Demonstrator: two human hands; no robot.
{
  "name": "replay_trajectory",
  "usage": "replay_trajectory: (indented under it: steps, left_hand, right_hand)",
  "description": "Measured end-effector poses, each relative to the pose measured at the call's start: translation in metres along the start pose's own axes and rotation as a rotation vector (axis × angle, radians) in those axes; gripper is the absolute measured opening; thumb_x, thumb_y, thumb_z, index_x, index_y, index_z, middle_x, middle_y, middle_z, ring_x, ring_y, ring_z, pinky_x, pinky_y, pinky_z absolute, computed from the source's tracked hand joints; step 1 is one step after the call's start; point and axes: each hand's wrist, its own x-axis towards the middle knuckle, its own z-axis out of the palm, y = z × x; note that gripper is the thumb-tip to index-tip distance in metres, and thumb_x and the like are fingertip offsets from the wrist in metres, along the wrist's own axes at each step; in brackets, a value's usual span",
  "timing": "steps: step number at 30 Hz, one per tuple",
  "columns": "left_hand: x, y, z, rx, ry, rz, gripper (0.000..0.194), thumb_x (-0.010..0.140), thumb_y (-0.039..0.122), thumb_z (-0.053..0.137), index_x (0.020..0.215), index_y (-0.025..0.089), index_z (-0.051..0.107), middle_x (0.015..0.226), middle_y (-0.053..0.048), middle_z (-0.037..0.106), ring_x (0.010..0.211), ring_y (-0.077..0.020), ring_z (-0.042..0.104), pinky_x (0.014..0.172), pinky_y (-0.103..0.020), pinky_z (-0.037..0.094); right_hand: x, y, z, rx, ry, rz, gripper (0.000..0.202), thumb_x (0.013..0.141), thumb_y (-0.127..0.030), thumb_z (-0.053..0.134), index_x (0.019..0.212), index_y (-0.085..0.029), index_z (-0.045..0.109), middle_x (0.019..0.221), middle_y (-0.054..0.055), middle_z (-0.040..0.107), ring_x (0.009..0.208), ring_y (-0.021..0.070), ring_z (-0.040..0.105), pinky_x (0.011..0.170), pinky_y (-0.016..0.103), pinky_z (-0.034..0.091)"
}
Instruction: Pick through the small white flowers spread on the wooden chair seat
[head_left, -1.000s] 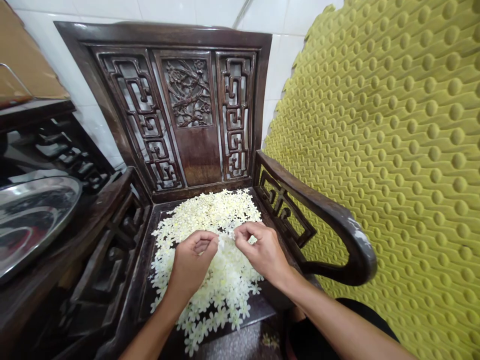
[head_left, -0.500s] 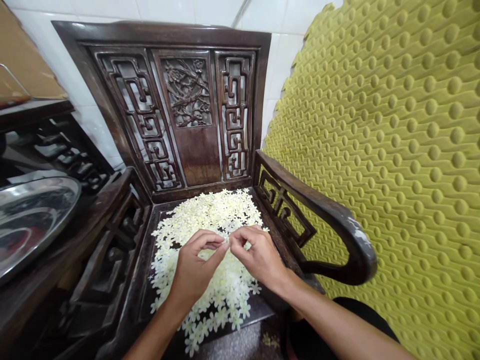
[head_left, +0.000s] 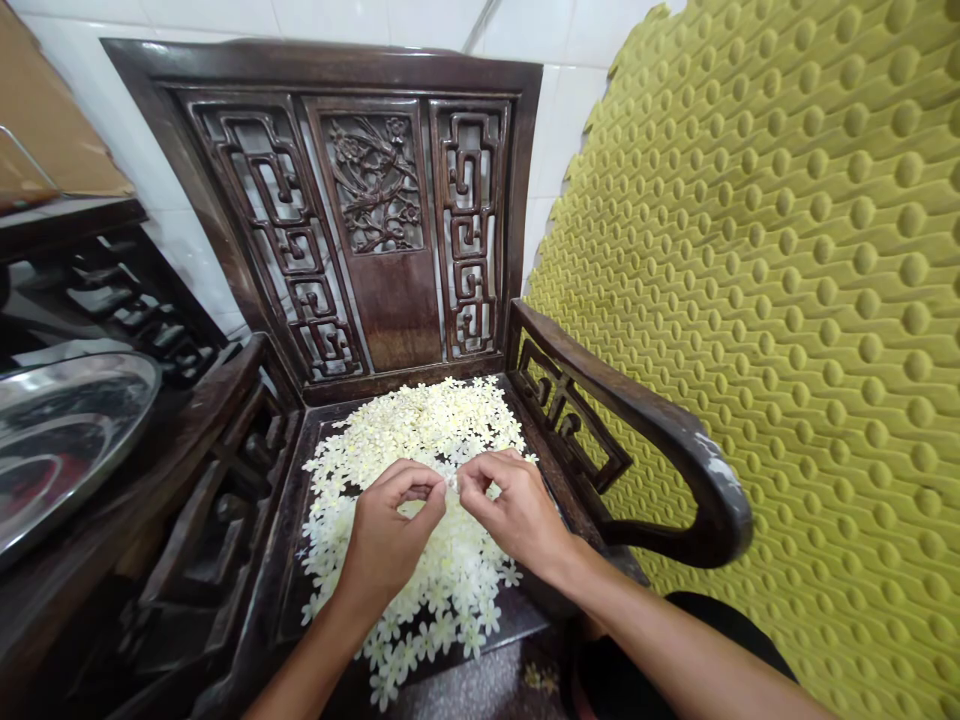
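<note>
**Fingertips meeting over the flower pile**

Low in the frame, two forearms rising from the bottom edge toward the seat. Left hand (head_left: pixel 390 535) just left of centre, thumb and forefinger curled into a ring and pressed tip to tip. Right hand (head_left: pixel 514 510) just beside it, thumb and forefinger likewise closed, the two pinches touching at centre. Between them, one small pale flower (head_left: pixel 451 483), barely visible; which hand truly grips it, hard to tell. Compared with a second ago, hands drawn closer together, from a short gap to fingertip contact, and since half a second ago hardly shifted: fine work on a single blossom, judged by that.

Underneath and beyond, a heap of flowers (head_left: pixel 420 430) spread across the seat, a few spilling over the front edge at lower centre. Farther back, the chair (head_left: pixel 375 200) with its carved backrest filling the upper middle. At left, a steel tray (head_left: pixel 67 430); at right, a yellow-green foam mat (head_left: pixel 787 300) leaning by the armrest.
</note>
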Motion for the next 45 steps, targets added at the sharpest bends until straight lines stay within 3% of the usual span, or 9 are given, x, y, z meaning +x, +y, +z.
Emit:
replay_trajectory:
  steps: [7,11,16,20,24,29,37,41,45]
  left_hand:
    - [-0.001,0.000,-0.002,0.060,0.020,0.015,0.008,0.081,0.015,0.060,0.076,0.020,0.064,0.081,-0.002,0.065,0.078,-0.0162,0.063,0.074,-0.027,0.054]
    - [0.000,-0.004,-0.015,0.238,0.044,0.043,0.009,0.081,0.015,0.058,0.075,0.021,0.061,0.080,-0.001,0.064,0.077,-0.0169,0.062,0.073,-0.027,0.051]
    - [-0.004,-0.023,-0.028,0.695,-0.180,0.033,0.010,0.086,0.020,0.055,0.079,0.022,0.062,0.085,-0.003,0.067,0.079,-0.0214,0.065,0.071,-0.031,0.047]
    - [-0.009,-0.036,-0.031,0.873,-0.282,-0.006,0.013,0.090,0.021,0.052,0.087,0.021,0.066,0.093,-0.007,0.070,0.087,-0.0245,0.067,0.074,-0.032,0.047]
    - [-0.013,-0.039,-0.032,0.895,-0.332,-0.064,0.014,0.090,0.024,0.054,0.092,0.019,0.068,0.095,-0.009,0.071,0.093,-0.0268,0.068,0.078,-0.035,0.047]
    - [-0.021,-0.041,-0.034,0.910,-0.312,-0.039,0.018,0.092,0.028,0.055,0.099,0.018,0.068,0.102,-0.013,0.072,0.100,-0.0301,0.068,0.086,-0.039,0.047]
    - [-0.029,-0.039,-0.040,0.910,-0.310,-0.048,0.021,0.093,0.028,0.053,0.101,0.017,0.069,0.108,-0.016,0.072,0.101,-0.0330,0.068,0.088,-0.044,0.048]
    - [-0.029,-0.035,-0.042,0.911,-0.341,-0.081,0.022,0.094,0.028,0.052,0.100,0.017,0.070,0.106,-0.015,0.072,0.103,-0.0327,0.067,0.091,-0.044,0.049]
    - [-0.025,-0.036,-0.040,0.846,-0.294,-0.118,0.023,0.093,0.026,0.052,0.105,0.017,0.069,0.107,-0.015,0.072,0.104,-0.0324,0.067,0.091,-0.045,0.049]
  right_hand:
    - [0.006,0.002,-0.001,-0.073,-0.001,0.019,0.017,0.082,-0.010,0.057,0.068,-0.019,0.061,0.065,-0.004,0.062,0.062,0.0125,0.054,0.073,0.028,0.037]
    - [0.012,0.015,-0.010,-0.085,-0.056,0.127,0.018,0.080,-0.008,0.054,0.065,-0.018,0.060,0.062,-0.002,0.062,0.056,0.0120,0.052,0.058,0.023,0.033]
    - [0.012,0.037,-0.006,-0.280,-0.348,0.062,0.027,0.089,-0.014,0.054,0.064,-0.020,0.065,0.062,0.000,0.064,0.059,0.0142,0.057,0.060,0.023,0.032]
    - [0.019,0.064,0.006,-0.345,-0.346,0.112,0.019,0.087,-0.011,0.057,0.078,-0.019,0.071,0.082,0.006,0.073,0.075,0.0180,0.065,0.069,0.025,0.037]
    - [0.035,0.087,0.020,-0.386,-0.358,0.139,0.020,0.087,-0.009,0.055,0.087,-0.017,0.073,0.092,0.007,0.074,0.086,0.0184,0.066,0.075,0.023,0.040]
    - [0.056,0.098,0.047,-0.443,-0.406,0.122,0.021,0.089,-0.013,0.055,0.096,-0.018,0.073,0.102,0.008,0.070,0.095,0.0187,0.062,0.081,0.025,0.040]
    - [0.076,0.108,0.089,-0.609,-0.392,0.175,0.023,0.090,-0.019,0.057,0.108,-0.012,0.070,0.117,0.019,0.063,0.112,0.0322,0.052,0.096,0.043,0.033]
    - [0.075,0.111,0.089,-0.603,-0.378,0.163,0.018,0.087,-0.019,0.060,0.102,-0.015,0.071,0.112,0.017,0.064,0.108,0.0323,0.052,0.092,0.043,0.034]
    - [0.073,0.101,0.072,-0.556,-0.324,0.118,0.018,0.088,-0.028,0.063,0.102,-0.018,0.068,0.110,0.013,0.064,0.106,0.0307,0.052,0.090,0.042,0.034]
